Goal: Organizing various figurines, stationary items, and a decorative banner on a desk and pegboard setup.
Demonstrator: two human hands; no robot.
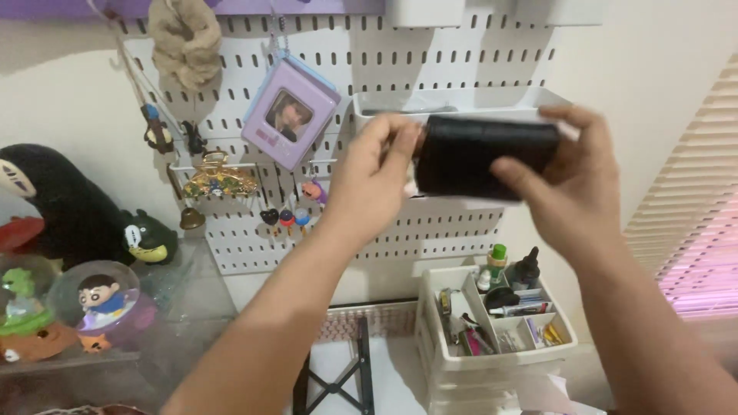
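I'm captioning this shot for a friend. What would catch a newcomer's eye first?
Both hands at centre: the right hand grips a black wallet-like case while the left hand pinches its end, in front of a white pegboard. A purple photo holder hangs on the board, and a black plush figure sits far left.

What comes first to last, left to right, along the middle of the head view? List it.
Black plush figure → gold hair claw → purple photo card holder → left hand → black wallet-like case → right hand → window blind.
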